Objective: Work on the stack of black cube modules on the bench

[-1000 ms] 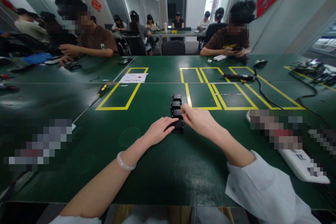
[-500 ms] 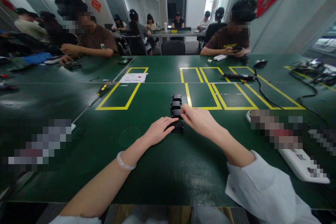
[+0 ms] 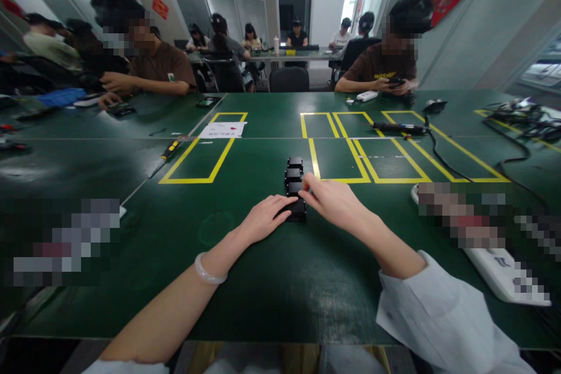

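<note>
Several small black blocks (image 3: 294, 175) stand in a line running away from me on the green table (image 3: 263, 292). On the nearest block (image 3: 298, 211), my left hand (image 3: 268, 219) rests its fingertips from the left, the fingers stretched out and the thumb a little apart. My right hand (image 3: 328, 196) is at the right side of the row, beside the two nearest blocks, with its thumb and forefinger pinched together. Whatever may be between those fingertips is too small to make out.
Yellow tape outlines (image 3: 186, 181) mark the table, with a paper sheet (image 3: 223, 130) on one. A yellow-black screwdriver (image 3: 170, 149) lies left, a black corded tool (image 3: 398, 128) right. White power strips (image 3: 504, 274) flank me. People sit across the table.
The thumb of my right hand has shifted slightly left over the near blocks. My left hand and the blocks have stayed in place.
</note>
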`<act>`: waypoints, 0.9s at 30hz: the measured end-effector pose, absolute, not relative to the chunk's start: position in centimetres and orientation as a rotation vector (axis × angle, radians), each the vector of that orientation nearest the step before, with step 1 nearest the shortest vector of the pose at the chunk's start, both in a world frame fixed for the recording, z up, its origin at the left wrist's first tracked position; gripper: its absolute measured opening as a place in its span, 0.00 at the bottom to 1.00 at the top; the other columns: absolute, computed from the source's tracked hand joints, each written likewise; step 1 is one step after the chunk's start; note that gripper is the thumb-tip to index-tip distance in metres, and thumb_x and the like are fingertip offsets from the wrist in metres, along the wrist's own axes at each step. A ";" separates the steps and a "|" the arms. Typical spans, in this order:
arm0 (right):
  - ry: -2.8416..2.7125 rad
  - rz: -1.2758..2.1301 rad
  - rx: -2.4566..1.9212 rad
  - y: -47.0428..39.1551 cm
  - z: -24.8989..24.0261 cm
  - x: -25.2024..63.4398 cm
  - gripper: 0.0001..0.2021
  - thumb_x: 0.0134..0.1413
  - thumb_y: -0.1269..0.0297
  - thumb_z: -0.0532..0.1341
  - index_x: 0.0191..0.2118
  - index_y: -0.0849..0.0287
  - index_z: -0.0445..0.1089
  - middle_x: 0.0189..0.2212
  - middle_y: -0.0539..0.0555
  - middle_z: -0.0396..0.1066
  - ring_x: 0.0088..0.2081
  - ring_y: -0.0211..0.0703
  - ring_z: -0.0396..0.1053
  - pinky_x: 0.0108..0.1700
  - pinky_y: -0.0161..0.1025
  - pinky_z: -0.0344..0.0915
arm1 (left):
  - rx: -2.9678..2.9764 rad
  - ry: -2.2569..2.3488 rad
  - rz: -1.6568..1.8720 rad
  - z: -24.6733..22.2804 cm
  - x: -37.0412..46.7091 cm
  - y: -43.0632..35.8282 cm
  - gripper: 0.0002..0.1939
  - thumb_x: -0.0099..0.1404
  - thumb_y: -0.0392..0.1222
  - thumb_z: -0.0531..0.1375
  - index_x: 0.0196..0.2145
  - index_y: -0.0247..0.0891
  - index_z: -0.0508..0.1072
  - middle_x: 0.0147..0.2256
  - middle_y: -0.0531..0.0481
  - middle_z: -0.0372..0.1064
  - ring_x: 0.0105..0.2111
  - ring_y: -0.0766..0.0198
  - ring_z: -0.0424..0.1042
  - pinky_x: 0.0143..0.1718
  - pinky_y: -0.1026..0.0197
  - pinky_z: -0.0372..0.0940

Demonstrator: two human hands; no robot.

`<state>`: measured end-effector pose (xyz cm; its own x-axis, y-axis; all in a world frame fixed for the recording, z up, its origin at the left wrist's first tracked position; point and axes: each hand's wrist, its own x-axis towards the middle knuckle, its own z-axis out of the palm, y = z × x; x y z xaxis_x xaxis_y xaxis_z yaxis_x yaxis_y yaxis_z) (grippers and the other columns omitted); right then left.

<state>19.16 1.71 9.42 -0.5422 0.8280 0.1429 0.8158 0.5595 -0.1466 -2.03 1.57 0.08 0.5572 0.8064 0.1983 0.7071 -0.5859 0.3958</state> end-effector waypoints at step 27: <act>-2.604 0.064 -1.393 1.9 9.2 19.3 0.09 0.64 0.63 0.47 0.43 0.57 0.60 0.29 0.51 0.73 0.28 0.39 0.69 0.26 0.34 0.46 | 2.520 1.252 0.511 0.3 -2.0 1.5 0.20 0.72 0.46 0.47 0.59 0.46 0.59 0.52 0.48 0.64 0.51 0.59 0.63 0.53 0.54 0.60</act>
<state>19.28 1.86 9.22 -0.5418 0.8280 0.1442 0.8199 0.5584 -0.1259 -1.98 1.51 0.33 0.5616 0.8061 0.1868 0.7066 -0.5847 0.3985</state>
